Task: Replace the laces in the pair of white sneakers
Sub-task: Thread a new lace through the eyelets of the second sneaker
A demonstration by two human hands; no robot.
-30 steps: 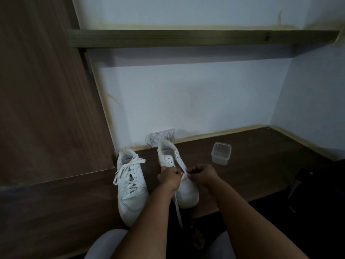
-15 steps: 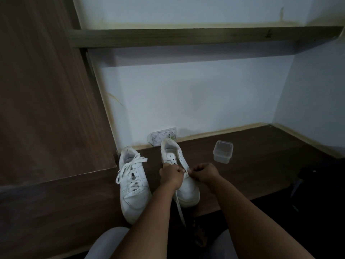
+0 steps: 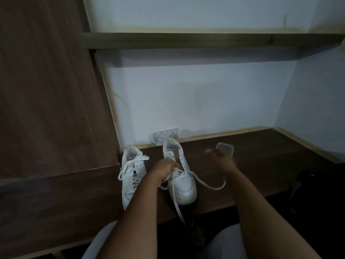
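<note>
1. Two white sneakers stand side by side on a dark wooden ledge (image 3: pixel 261 165), heels toward the wall at 12 o'clock and toes toward the person at 6 o'clock.
2. The left sneaker (image 3: pixel 131 176) is fully laced, and its loose lace ends lie over the tongue.
3. The right sneaker (image 3: pixel 180 176) sits just beside it at 3 o'clock; its upper eyelets are bare, and only the rows near the toe carry lace.
4. The left hand (image 3: pixel 164 170) rests on the right sneaker's tongue, its fingers curled round the lace (image 3: pixel 207 185) at the lowest laced rows.
5. One lace end sweeps out to 3 o'clock in a loop over the ledge and rises toward the right hand (image 3: pixel 219 160); the other end hangs off the ledge's front edge toward 6 o'clock.
6. The right hand is blurred, raised at 2 o'clock from the right sneaker; whether it pinches the lace cannot be told.
7. A small clear plastic container (image 3: pixel 225 147) stands behind that hand, partly hidden.
8. A white wall socket (image 3: pixel 164 136) sits at 12 o'clock, just behind the right sneaker's heel.
</note>
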